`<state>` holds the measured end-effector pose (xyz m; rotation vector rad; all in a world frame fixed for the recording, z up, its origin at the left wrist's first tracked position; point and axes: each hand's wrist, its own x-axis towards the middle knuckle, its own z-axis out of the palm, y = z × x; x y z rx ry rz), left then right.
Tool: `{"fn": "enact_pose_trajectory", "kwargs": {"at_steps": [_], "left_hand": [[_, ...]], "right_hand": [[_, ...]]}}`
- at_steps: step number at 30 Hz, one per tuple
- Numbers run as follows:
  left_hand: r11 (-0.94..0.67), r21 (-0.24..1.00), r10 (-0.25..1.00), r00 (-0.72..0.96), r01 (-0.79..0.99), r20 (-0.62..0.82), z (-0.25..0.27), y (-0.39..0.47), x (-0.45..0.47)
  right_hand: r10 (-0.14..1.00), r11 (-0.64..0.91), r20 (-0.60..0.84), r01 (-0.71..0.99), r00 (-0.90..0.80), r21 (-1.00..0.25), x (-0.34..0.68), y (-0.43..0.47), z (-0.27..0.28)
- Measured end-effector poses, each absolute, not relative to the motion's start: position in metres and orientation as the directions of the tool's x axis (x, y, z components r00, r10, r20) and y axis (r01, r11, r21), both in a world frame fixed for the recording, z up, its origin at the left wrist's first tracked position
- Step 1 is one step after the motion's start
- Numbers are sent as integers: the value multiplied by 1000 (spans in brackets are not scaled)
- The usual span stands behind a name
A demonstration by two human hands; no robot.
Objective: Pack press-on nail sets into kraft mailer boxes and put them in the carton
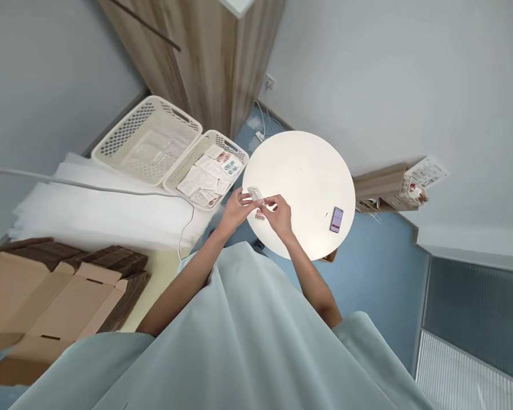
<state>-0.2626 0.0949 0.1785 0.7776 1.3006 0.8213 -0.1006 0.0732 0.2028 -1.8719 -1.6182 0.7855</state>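
Observation:
Between my two hands, over the near left edge of a round white table (pixel 308 165), is a small clear plastic case (pixel 255 195). My left hand (pixel 238 208) is closed on the case's left side, its fingers along the edge. From the other side my right hand (pixel 277 215) pinches the case's lower right corner with thumb and fingertips. A little cluster of reddish pieces (pixel 260 215) shows on the tabletop just below the case; they are too small to name surely.
A phone (pixel 336 220) lies at the table's right. To the left stand a white basket (pixel 111 132) with clear plastic packs and another basket (pixel 244 152) full of printed cards. White foam sheets (pixel 89 210), a cable (pixel 89 187) and flattened cardboard boxes (pixel 64 296) lie nearer me.

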Motion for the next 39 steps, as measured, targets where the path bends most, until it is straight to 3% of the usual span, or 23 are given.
{"fn": "enact_pose_trajectory", "kwargs": {"at_steps": [6, 10, 16, 24, 39], "left_hand": [[525, 849, 824, 217, 55, -524, 199, 93, -207], [542, 838, 774, 349, 66, -528, 198, 87, -180], [507, 852, 744, 432, 131, -509, 190, 70, -145], [555, 798, 642, 490, 233, -590, 192, 57, -114], [623, 777, 641, 512, 88, -572, 173, 43, -96]], "right_hand": [[970, -227, -147, 498, 194, -837, -34, 37, 221], [951, -302, -273, 247, 144, -921, 13, 18, 227], [917, -397, -398, -37, 36, -917, 56, -9, 216], [882, -460, -468, -114, 56, -881, 85, -35, 197], [882, -452, -470, -207, 43, -868, 109, -52, 191]]}}
